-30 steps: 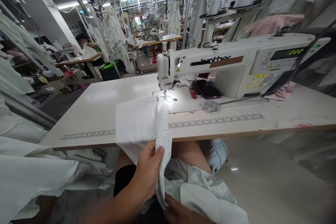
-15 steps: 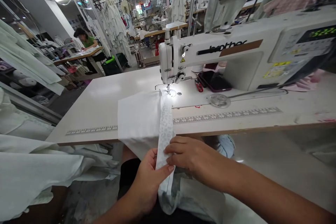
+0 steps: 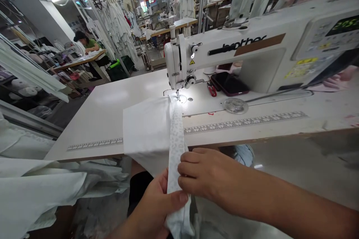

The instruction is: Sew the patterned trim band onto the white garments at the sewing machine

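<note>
A pale patterned fabric strip (image 3: pixel 176 134) runs from under the needle of the white sewing machine (image 3: pixel 179 63) down over the table edge towards me. Along its left side lies a plain white fabric piece (image 3: pixel 146 125). My left hand (image 3: pixel 164 199) is closed around the strip below the table edge, thumb on top. Just above it, my right hand (image 3: pixel 202 171) grips the strip's right edge with bent fingers; its thumb is hidden. The strip's lower end hangs into my lap.
On the table (image 3: pixel 112 101) are a printed ruler (image 3: pixel 241 122), red thread snips (image 3: pixel 211 89), a dark phone (image 3: pixel 229 83) and a clear round disc (image 3: pixel 236 105). White garments (image 3: pixel 36 190) hang at the left. A person (image 3: pixel 87 44) sits at another table behind.
My left hand has moved slightly lower along the strip. The fingers of my right hand have curled tighter on its edge. The view has shifted a little.
</note>
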A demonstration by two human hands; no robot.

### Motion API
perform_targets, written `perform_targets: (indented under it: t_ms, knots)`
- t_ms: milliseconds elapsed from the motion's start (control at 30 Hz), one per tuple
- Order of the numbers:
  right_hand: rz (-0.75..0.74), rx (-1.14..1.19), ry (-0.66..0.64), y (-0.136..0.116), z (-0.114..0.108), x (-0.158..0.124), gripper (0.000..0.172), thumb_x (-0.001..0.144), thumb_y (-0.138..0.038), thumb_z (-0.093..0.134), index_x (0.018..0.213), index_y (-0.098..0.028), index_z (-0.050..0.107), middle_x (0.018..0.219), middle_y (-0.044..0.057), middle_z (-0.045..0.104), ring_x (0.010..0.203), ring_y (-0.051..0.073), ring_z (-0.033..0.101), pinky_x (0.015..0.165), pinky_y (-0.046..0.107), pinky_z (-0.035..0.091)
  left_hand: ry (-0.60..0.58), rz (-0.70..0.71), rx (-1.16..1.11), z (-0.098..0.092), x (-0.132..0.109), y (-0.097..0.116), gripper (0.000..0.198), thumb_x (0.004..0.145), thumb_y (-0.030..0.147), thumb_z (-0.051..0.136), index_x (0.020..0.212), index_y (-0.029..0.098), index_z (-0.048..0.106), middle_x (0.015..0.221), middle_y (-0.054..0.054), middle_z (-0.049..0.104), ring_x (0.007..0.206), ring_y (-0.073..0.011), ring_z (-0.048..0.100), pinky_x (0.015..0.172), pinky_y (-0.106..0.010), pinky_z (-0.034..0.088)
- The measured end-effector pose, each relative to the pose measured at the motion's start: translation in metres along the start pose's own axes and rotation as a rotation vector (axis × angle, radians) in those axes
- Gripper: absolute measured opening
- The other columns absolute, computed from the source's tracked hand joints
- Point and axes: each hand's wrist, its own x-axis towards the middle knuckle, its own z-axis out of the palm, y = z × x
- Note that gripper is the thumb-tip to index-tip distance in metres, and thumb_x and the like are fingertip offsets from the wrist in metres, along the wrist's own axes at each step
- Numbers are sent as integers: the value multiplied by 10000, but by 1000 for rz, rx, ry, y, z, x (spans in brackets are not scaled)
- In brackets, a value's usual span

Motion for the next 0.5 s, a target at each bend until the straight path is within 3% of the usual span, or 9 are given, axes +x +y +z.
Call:
perform_targets:
  t_ms: [133, 200, 267, 333, 367, 433, 500]
  knots:
    - [28, -33, 189, -5, 0, -19, 218, 983, -226, 447, 871, -214, 634, 864, 34, 656, 872, 193, 576, 771, 350, 483, -121, -54, 215, 0, -1, 13, 556, 648, 327, 843, 1112, 177, 575, 833, -50, 652, 769, -188, 640, 699, -274, 471]
    - [53, -59, 289, -6, 15, -33, 290, 1007, -211, 362, 1006, -204, 652, 975, 59, 679, 1007, 203, 584, 877, 366, 494, -51, 48, 529, -4, 10, 28, 407, 729, 379, 771, 1036, 173, 601, 774, -36, 639, 733, -176, 625, 676, -273, 475]
    - [86, -75, 359, -6, 38, -47, 327, 1009, -168, 321, 1068, -168, 643, 1053, 79, 682, 1132, 204, 556, 935, 361, 497, 121, 296, 937, -10, 33, 46, 259, 824, 402, 656, 947, 176, 627, 798, -46, 650, 752, -181, 619, 707, -295, 488]
    - [129, -61, 424, -4, 66, -57, 341, 1004, -126, 302, 1012, -146, 642, 1054, 90, 687, 1183, 185, 541, 939, 324, 509, 238, 570, 1321, -18, 64, 66, 244, 880, 378, 567, 1003, 181, 641, 1011, -89, 675, 953, -221, 618, 869, -353, 480]
    - [160, -60, 442, -3, 78, -61, 342, 1003, -114, 295, 997, -140, 636, 1057, 95, 688, 1204, 180, 532, 940, 312, 512, 241, 650, 1482, -24, 80, 77, 293, 891, 374, 544, 1095, 181, 627, 1177, -112, 639, 1115, -250, 568, 980, -398, 431]
    - [193, -84, 482, -3, 97, -64, 329, 1002, -112, 299, 989, -134, 627, 1070, 108, 689, 1230, 187, 518, 928, 306, 522, 199, 646, 1760, -37, 108, 98, 441, 905, 417, 512, 1286, 197, 535, 1434, -118, 470, 1361, -293, 364, 1122, -510, 259]
    - [202, -117, 539, -4, 104, -62, 287, 995, -122, 342, 994, -146, 628, 1064, 99, 698, 1224, 191, 528, 908, 300, 532, 155, 521, 1978, -55, 124, 122, 535, 928, 481, 449, 1400, 231, 424, 1536, -95, 317, 1442, -303, 205, 1143, -588, 123]
